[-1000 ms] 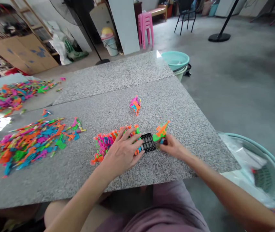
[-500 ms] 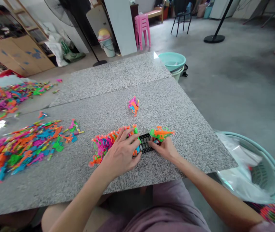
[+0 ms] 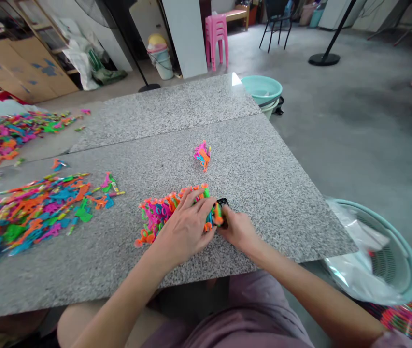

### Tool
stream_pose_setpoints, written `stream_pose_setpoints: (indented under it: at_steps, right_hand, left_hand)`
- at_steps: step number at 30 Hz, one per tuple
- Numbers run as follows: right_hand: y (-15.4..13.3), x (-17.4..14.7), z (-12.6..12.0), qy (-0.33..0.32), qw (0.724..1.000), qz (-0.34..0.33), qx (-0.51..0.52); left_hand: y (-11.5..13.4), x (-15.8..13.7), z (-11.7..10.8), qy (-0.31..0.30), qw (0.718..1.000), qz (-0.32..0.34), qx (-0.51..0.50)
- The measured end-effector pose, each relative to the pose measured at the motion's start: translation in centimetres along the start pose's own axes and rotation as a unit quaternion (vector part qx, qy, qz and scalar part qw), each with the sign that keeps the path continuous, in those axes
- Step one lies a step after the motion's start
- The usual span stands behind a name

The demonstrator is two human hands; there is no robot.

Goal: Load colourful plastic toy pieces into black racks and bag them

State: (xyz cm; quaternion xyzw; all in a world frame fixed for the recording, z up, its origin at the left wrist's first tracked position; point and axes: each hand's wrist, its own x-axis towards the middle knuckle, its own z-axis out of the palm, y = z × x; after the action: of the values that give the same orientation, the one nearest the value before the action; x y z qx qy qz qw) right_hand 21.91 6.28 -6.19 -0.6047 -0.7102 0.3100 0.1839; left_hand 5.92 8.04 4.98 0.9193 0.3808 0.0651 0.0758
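A black plastic rack lies on the table, mostly covered by a packed row of colourful toy guns. My left hand rests flat over the row's right part, fingers stretched out and slightly apart. At the rack's right end, my right hand has its fingers closed on an orange and green toy gun, held upright against the row. Fingers hide part of this toy and most of the rack. Beyond the hands, a small cluster of pink, orange and blue toy guns lies on the table.
Loose toy guns form a pile to the left, with another pile farther back. The speckled stone table has its edge at my right. A pale green basket with plastic bags stands beyond it. Turquoise basins stand behind.
My right hand has moved left and turned the orange and green toy gun from lying sideways to upright against the row, covering rack slots that showed before. My left hand stays over the row.
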Motion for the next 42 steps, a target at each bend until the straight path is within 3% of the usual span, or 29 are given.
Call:
stream_pose_setpoints:
  at_steps: [4,7,9,12,13,16,19,21,24,27,30,32,37,42]
  right_hand:
    - [0.1,0.0,-0.2,-0.023,0.997,-0.070,-0.018]
    - [1.4,2.2,-2.3,-0.102,0.987,-0.119,0.042]
    - [2.1,5.7,-4.5,-0.072,0.990,-0.122,0.018]
    - [1.8,13.0,-7.1,0.109,0.982,-0.124,-0.091]
    - [1.3,15.6,-7.5,0.134,0.975,-0.139,-0.114]
    - [0.0,21.7,-7.4,0.106,0.964,-0.196,-0.144]
    - [0.3,24.2,-6.9,0.060,0.960,-0.231,-0.147]
    - [1.6,23.8,-7.1,0.033,0.959,-0.243,-0.139]
    - [4.3,20.6,-7.9,0.015,0.968,-0.226,-0.107]
    - [6.3,15.6,-8.1,0.016,0.987,-0.155,0.024]
    - [7.3,10.8,-7.3,-0.063,0.976,-0.132,0.164]
    - [7.6,8.7,-6.8,-0.081,0.967,-0.136,0.198]
    - [7.3,7.9,-5.8,-0.003,0.978,-0.133,0.158]
    - [4.9,9.0,-3.7,-0.031,0.958,-0.135,0.252]
  left_hand:
    - [0.1,0.1,-0.1,0.000,1.000,0.001,0.014]
    - [0.1,0.0,0.0,0.000,1.000,-0.011,0.019]
    - [0.0,-0.1,0.1,-0.001,1.000,-0.015,0.017]
    - [0.0,-0.3,0.2,0.006,1.000,-0.021,0.017]
    - [0.0,-0.4,0.2,0.006,1.000,-0.024,0.015]
    - [0.1,-0.8,0.1,-0.003,0.999,-0.036,0.009]
    - [0.0,-0.9,0.0,-0.011,0.999,-0.036,0.005]
    - [0.0,-0.7,0.0,-0.014,0.999,-0.032,0.004]
    - [0.0,-0.4,0.0,-0.011,1.000,-0.026,0.007]
    - [-0.2,-0.2,0.1,-0.007,1.000,-0.015,0.011]
    - [-0.3,-0.1,0.2,-0.012,1.000,-0.010,0.018]
    - [-0.4,-0.1,0.1,-0.021,0.999,-0.008,0.026]
    - [-0.5,0.0,-0.1,-0.022,0.999,-0.003,0.037]
    - [-0.7,0.1,0.0,-0.012,0.999,0.005,0.048]
